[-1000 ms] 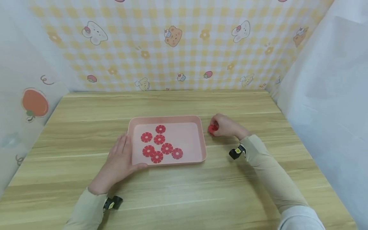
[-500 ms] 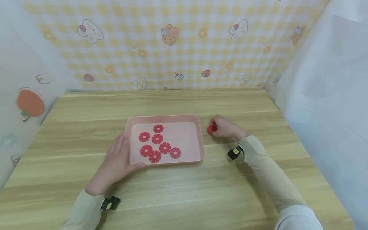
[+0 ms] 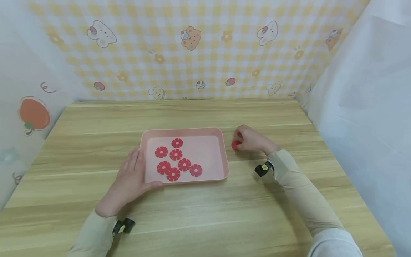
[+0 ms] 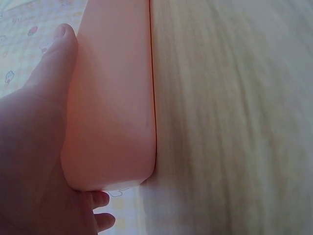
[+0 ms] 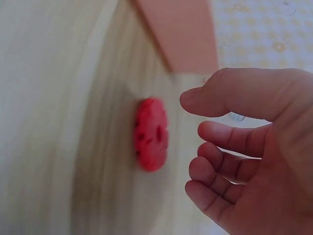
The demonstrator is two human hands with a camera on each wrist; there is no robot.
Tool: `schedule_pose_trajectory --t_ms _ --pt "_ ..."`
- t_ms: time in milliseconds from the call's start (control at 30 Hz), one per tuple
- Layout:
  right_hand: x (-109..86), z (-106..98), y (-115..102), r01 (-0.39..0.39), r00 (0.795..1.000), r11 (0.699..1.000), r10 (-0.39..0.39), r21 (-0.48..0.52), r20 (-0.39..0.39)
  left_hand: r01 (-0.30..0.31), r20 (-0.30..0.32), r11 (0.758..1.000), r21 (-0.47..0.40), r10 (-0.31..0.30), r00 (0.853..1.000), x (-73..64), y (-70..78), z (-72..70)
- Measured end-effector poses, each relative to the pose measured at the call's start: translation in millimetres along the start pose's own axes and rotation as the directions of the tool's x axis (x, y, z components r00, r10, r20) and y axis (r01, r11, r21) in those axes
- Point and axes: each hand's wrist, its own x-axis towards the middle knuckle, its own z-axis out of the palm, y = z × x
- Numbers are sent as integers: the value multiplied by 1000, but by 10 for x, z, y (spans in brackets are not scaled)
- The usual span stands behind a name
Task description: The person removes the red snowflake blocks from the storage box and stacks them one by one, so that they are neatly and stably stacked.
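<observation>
My left hand (image 3: 130, 175) rests along the left side of a pink tray (image 3: 226, 160), thumb on the front edge near the corner. In the left wrist view the thumb lies along the outer wall of the tray (image 4: 112, 98), with fingertips showing past the corner. Several flat red notched discs (image 3: 176, 154) with centre holes lie inside, some overlapping. To the right of the tray, a small stack of the same red discs (image 5: 151, 134) sits on the table. My right hand (image 3: 252, 139) is just above it, thumb and bent fingers apart from the discs in the right wrist view.
The wooden table (image 3: 199, 217) reaches back to a yellow checked cloth (image 3: 212, 64) with cartoon prints. White cloth (image 3: 363, 107) hangs at the right side, and a printed white sheet (image 3: 19, 64) at the left.
My right hand has risen slightly off the red discs, which stay on the table. The left hand keeps its place at the tray. The head view has shifted a little.
</observation>
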Motion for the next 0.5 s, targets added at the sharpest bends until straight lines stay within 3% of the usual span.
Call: schedule_pose_trajectory --t_ms 200,500 --pt "11 -52 -165 37 999 999 -37 5 34 -4 3 1000 -8 4 1000 7 -12 18" --pt "21 -96 -376 164 983 986 -164 12 77 -7 8 1000 -9 7 1000 28 -14 9"
